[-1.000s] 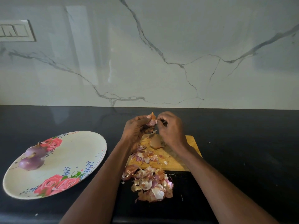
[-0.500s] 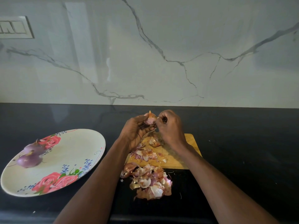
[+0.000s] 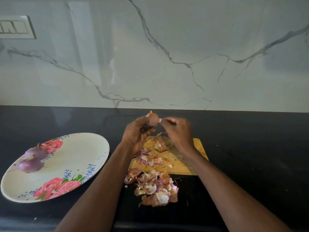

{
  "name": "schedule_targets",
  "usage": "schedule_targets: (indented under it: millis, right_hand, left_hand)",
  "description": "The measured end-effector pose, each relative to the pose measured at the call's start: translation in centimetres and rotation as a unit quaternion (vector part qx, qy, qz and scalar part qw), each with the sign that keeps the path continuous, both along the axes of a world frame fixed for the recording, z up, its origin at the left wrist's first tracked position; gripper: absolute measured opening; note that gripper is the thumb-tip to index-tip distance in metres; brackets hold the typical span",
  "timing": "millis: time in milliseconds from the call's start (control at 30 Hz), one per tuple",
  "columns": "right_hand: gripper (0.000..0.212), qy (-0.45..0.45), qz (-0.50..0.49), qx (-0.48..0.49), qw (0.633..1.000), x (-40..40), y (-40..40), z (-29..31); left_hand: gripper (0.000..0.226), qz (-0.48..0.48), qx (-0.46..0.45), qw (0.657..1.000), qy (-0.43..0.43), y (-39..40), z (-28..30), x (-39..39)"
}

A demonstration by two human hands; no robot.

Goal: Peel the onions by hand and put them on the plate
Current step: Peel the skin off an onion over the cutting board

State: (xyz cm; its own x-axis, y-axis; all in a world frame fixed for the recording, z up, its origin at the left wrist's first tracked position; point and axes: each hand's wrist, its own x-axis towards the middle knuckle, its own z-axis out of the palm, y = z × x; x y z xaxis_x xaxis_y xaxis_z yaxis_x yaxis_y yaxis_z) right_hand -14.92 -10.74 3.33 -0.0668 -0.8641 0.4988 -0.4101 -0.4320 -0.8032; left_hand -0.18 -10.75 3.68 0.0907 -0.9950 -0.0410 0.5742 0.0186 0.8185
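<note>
**Onion held above the cutting board**

Two peeled onions [image 3: 30,164] lie on the floral plate [image 3: 80,158]. The left hand [image 3: 137,134] curls round an onion [image 3: 153,121] at its fingertips; the right hand [image 3: 177,131] pinches its skin, above the cutting board [image 3: 184,163].

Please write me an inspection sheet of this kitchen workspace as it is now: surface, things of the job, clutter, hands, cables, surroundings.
Surface: black countertop, with a wooden cutting board on it.
Job's things: one onion held above the board, brown skin partly on; two peeled onions on the floral plate at left.
Clutter: heap of onion skins on the counter before the board; smaller scraps on the board.
Hands: left hand grips the onion; right hand pinches skin at its side.
Cables: nothing seen.
Surroundings: marble-pattern wall; switch plate at upper left.
</note>
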Motion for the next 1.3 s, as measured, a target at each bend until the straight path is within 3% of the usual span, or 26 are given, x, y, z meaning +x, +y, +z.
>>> schedule_targets:
  millis: [67, 200, 333, 600, 700, 967, 1133, 1300]
  right_hand:
    - [0.008, -0.04, 0.026, 0.045, 0.998, 0.1, 0.0, 0.2]
    - [0.006, -0.057, 0.041, 0.062, 0.996, 0.3, 0.3, 0.5]
    - [0.018, -0.09, 0.045, 0.045, 0.994, 0.2, 0.6, 0.5]
    - [0.018, -0.128, 0.065, 0.061, 0.988, 0.3, 0.6, 0.4]
    - [0.009, -0.152, 0.058, 0.066, 0.984, 0.3, 0.5, 0.2]
    - [0.013, -0.156, 0.013, 0.048, 0.987, 0.5, 0.1, -0.5]
    - [0.014, -0.151, -0.002, 0.039, 0.988, 0.1, -0.1, -0.6]
    - [0.014, -0.145, 0.003, 0.053, 0.988, -0.2, -0.2, 0.0]
  left_hand:
    - [0.005, -0.007, -0.01, 1.0, -0.001, 0.2, 0.2, -0.1]
    - [0.008, -0.028, -0.038, 0.998, -0.042, 0.2, 0.2, -0.5]
    - [0.022, -0.026, -0.052, 0.996, -0.067, 0.1, 0.2, -0.6]
    - [0.041, -0.026, -0.051, 0.996, -0.075, 0.2, -0.1, -0.4]
    - [0.045, -0.025, -0.048, 0.995, -0.084, -0.1, -0.3, -0.5]
    - [0.025, -0.019, -0.051, 0.993, -0.102, 0.0, -0.5, -1.1]
    - [0.036, -0.022, -0.05, 0.993, -0.108, 0.2, -0.6, -1.5]
    - [0.014, -0.038, -0.046, 0.995, -0.076, 0.1, -0.2, -1.4]
